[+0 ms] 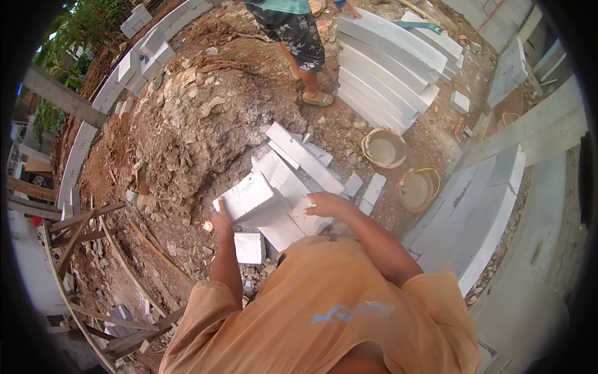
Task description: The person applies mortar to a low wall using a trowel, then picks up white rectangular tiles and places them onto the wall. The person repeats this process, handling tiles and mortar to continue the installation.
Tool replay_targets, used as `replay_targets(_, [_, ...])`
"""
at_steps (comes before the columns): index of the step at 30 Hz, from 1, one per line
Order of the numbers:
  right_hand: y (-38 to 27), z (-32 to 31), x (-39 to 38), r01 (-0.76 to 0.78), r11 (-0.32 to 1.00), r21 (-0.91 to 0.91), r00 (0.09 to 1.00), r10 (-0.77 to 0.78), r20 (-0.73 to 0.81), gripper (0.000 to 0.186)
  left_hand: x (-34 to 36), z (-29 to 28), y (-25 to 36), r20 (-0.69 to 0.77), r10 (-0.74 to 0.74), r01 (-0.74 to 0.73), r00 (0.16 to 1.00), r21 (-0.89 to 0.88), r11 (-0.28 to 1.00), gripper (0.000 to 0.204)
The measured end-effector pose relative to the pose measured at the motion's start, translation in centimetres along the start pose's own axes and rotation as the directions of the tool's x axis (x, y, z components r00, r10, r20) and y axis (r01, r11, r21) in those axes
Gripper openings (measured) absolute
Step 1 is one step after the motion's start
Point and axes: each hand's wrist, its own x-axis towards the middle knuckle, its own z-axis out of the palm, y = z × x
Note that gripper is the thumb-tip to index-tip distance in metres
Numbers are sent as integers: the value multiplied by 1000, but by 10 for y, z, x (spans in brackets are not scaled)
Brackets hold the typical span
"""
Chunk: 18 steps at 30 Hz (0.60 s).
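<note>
My left hand [222, 219] grips the left end of a white lightweight block [247, 196], with its fingers against the block's edge. The block lies tilted on top of other pale blocks in a loose pile. My right hand [325, 204] hovers at the right side of the pile, thumb and fingers apart, with nothing seen between them. Under and beside it lie a flat block [283, 232] and a long narrow block [305, 157]. A smaller white piece [250, 248] rests on the ground below my left hand.
Another person [299, 43] stands beyond the pile, one hand on a large stack of blocks [386, 62]. Two buckets [384, 148] sit right of the pile. A low block wall [473, 212] runs along the right. Rubble and soil [193, 118] rise ahead; wooden framing [81, 249] stands left.
</note>
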Motion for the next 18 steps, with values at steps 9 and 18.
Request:
replay_targets(9, [-11, 24, 17, -6, 999, -42, 992, 11, 122, 78, -2, -17, -6, 157, -77, 84, 985, -42, 996, 107])
replay_targets(18, [-31, 20, 40, 60, 987, -148, 988, -38, 149, 90, 1, -6, -6, 146, -92, 114, 985, -145, 983, 103])
